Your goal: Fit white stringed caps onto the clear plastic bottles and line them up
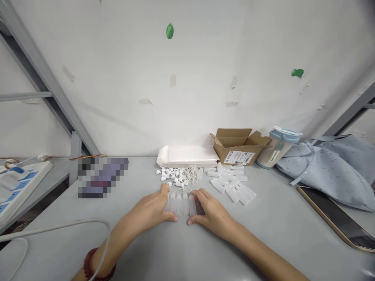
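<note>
Several small translucent plastic tubes point(182, 205) lie side by side on the grey table between my two hands. White cords run from their far ends. My left hand point(150, 210) closes on the row's left side, fingers at the far end and thumb at the near end. At the right side, my right hand point(215, 212) curls thumb and fingers round a tube point(192, 206) by a narrow gap. Just beyond lie a heap of white caps point(176, 175) and a bundle of white cords point(191, 171). More loose translucent tubes point(234, 185) are scattered to the right.
A stack of white envelopes point(190, 154) and an open cardboard box point(238, 148) stand by the wall. A tumbler point(277, 148), a blue cloth bag point(331, 168) and a phone point(336, 218) are on the right. A white cable point(73, 223) crosses my left forearm.
</note>
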The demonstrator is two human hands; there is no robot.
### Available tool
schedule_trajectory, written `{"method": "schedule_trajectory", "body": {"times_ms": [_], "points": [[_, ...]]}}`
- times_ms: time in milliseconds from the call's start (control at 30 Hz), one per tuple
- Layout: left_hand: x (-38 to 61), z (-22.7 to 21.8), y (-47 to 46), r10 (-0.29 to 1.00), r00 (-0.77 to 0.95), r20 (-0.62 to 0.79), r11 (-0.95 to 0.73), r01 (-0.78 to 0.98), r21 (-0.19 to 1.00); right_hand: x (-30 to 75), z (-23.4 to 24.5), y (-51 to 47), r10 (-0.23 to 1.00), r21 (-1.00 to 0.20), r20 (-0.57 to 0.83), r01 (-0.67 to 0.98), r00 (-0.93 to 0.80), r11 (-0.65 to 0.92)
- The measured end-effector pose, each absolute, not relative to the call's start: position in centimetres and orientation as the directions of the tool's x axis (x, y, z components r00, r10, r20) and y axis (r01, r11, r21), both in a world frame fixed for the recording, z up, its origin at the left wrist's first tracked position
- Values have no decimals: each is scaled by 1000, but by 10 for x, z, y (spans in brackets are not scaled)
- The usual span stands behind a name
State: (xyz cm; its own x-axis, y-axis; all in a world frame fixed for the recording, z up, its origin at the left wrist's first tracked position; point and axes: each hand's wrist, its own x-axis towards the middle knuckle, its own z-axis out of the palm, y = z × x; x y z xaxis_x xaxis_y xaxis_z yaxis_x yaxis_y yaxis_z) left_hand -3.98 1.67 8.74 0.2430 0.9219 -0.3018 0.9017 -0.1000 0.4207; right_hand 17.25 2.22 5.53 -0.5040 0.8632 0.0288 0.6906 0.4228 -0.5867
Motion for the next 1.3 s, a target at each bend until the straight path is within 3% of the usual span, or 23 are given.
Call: {"method": "schedule_trajectory", "body": {"times_ms": [633,1000,1167,1300], "points": [[-42,90,17,910,265,-318,-113,898,425,167,52,24,903,-586,35,723,-428,365],[-45,98,18,921,233,-313,-77,895,440,182,60,26,870,-630,90,649,-484,426],[-46,100,18,931,203,-304,-40,884,467,207,69,45,910,-528,206,742,-359,412],[-43,100,18,965,194,-178,-95,885,455,221,70,59,939,-288,209,901,-272,325]]}}
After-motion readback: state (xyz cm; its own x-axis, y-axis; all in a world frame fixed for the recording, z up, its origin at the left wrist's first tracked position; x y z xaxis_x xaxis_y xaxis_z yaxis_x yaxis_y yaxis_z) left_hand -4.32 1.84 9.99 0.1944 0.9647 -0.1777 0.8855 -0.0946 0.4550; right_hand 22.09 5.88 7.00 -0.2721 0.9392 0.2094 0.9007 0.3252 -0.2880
